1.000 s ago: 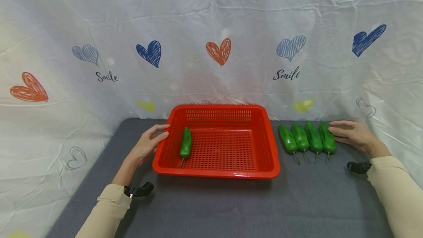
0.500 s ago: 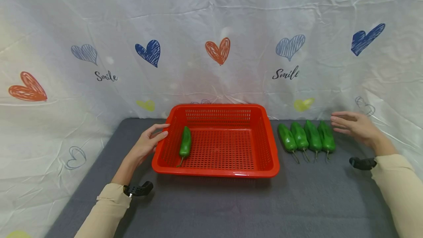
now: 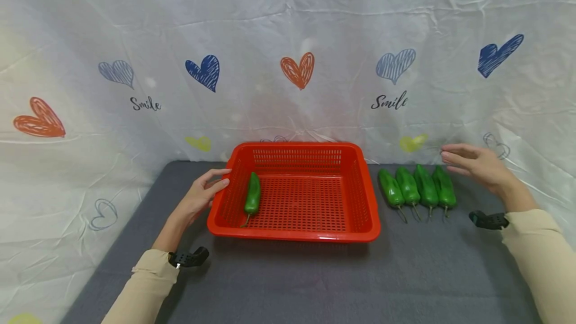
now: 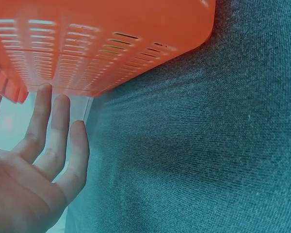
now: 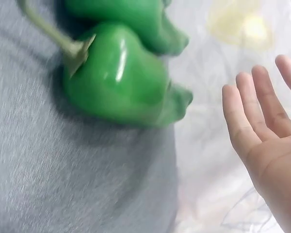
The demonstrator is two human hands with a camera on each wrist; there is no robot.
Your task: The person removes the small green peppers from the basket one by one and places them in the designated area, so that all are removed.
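Observation:
A red plastic basket [image 3: 294, 236] stands mid-table, with one green chili pepper [image 3: 253, 198] lying along its left side. My left hand [image 3: 203, 195] touches the basket's left rim with fingertips and thumb. In the left wrist view, the fingers [image 4: 60, 121] are nearly straight against the slotted outer wall. Right of the basket, several green peppers [image 3: 425, 189] lie side by side, stems toward me. My right hand [image 3: 479, 166] hovers behind and right of the rightmost pepper [image 5: 116, 77], its fingers extended and holding nothing. A gap separates hand and pepper in the right wrist view.
The peppers and basket rest on a grey cloth-covered table [image 3: 306, 284]. Close behind the table hangs a white curtain [image 3: 252, 24] printed with hearts and "Smile". Black straps with small devices sit on both wrists.
My right hand has come off the rightmost pepper, lifting up and back, then shifting slightly left. The left hand, basket and peppers stay where they were.

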